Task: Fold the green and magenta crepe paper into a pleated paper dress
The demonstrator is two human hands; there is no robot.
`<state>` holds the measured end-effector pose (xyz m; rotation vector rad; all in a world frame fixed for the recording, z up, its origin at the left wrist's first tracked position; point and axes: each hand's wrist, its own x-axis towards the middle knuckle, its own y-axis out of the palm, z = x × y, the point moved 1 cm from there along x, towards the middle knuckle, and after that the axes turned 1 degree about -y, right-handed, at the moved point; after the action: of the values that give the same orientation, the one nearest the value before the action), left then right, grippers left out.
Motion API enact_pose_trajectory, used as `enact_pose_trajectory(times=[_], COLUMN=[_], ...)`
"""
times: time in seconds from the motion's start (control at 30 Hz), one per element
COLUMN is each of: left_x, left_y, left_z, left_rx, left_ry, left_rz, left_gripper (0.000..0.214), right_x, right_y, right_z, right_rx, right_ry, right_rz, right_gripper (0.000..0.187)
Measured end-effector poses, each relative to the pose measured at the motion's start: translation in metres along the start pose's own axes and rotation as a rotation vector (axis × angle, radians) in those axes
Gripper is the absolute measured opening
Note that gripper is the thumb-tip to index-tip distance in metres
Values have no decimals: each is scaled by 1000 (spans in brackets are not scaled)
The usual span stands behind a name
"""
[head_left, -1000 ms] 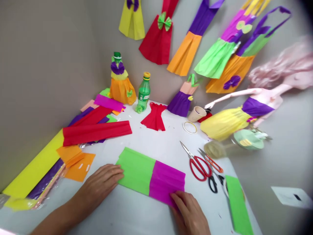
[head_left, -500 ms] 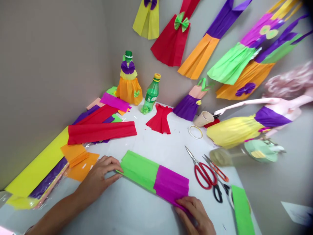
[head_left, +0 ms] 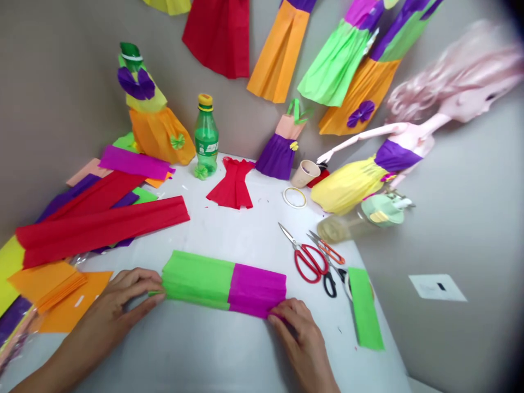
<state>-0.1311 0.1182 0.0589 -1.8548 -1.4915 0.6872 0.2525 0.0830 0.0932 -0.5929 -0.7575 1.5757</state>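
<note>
A strip of crepe paper (head_left: pixel 198 278), green on its left part and magenta on its right, lies along the near middle of the white table. My left hand (head_left: pixel 133 300) pinches the lower left corner of the green end between thumb and fingers. At the lower right corner, my right hand (head_left: pixel 298 333) is closed on the magenta end. The strip is spread fairly flat between both hands, with slight creases. Just beyond its right end lie red-handled scissors (head_left: pixel 309 262), blades pointing away from me.
Red crepe paper (head_left: pixel 102 226) tops a coloured pile at left, near orange sheets (head_left: pixel 94 305). A green bottle (head_left: pixel 206 139), a small red paper dress (head_left: pixel 232 185), a tape roll (head_left: pixel 295 197) and a paper cup (head_left: pixel 305 173) stand or lie behind. A doll (head_left: pixel 397 155) and green strip (head_left: pixel 364 308) are at right.
The view has swung, so the surroundings appear shifted left and the strip looks more level. Both hands still hold the strip's ends.
</note>
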Motion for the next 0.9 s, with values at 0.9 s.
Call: enact_pose_trajectory(times=[0.9], left_x=[19], left_y=[-1], left_z=[-18], left_rx=[219], left_ry=[8], left_rz=[-60], left_gripper=[47], right_x=[13], right_y=[8], right_z=[12], right_rx=[-378], right_ry=[46], right_rz=[-46], right_gripper=[39])
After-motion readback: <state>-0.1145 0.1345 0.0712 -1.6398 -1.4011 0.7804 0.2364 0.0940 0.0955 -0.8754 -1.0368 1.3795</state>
